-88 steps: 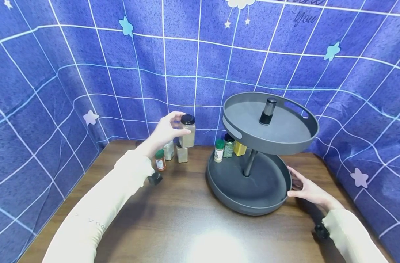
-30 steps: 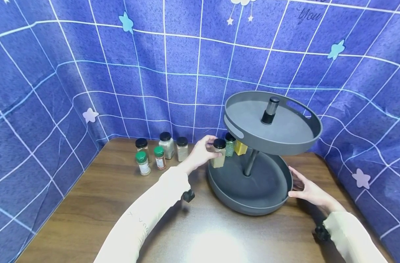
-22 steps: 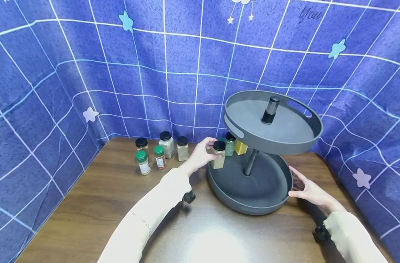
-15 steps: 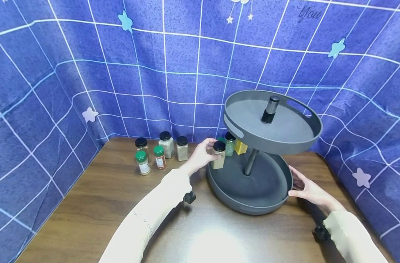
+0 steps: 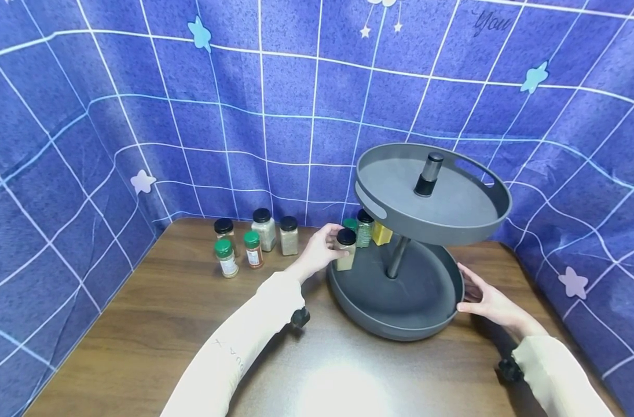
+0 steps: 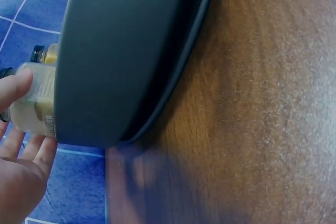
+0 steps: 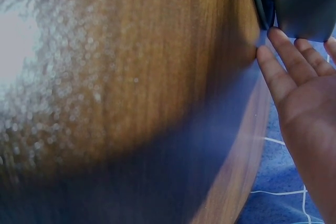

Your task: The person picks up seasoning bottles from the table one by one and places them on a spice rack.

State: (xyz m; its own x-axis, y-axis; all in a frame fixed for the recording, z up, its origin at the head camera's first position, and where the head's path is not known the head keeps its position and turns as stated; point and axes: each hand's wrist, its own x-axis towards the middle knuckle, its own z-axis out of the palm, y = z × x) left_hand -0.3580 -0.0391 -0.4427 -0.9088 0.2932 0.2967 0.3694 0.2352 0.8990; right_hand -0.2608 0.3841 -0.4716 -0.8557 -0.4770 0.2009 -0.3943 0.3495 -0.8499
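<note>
My left hand [image 5: 317, 255] holds a clear spice jar [image 5: 345, 259] with a black lid and pale powder inside, at the left part of the lower tier of a grey two-tier turntable [image 5: 395, 331]. In the left wrist view, the thumb lies on one side of the jar [image 6: 34, 100] and several fingers on the other, its base behind the tier's wall. My right hand [image 5: 488, 306] has its fingertips at the right rim of the lower tier. Its fingers [image 7: 286, 59] are spread and fairly straight in the right wrist view.
Behind the held jar stand a green-capped jar [image 5: 350, 225], a black-lidded jar of green herbs [image 5: 364, 233] and a yellow container [image 5: 381, 234]. Several spice jars [image 5: 254, 255] stand on the wooden table to the left. The upper tier [image 5: 447, 202] overhangs the back of the lower one.
My left hand has carried the jar right and down from above the table jars to the lower tier. Lately it has sunk slightly, uncovering the green cap behind. My right hand has stayed put.
</note>
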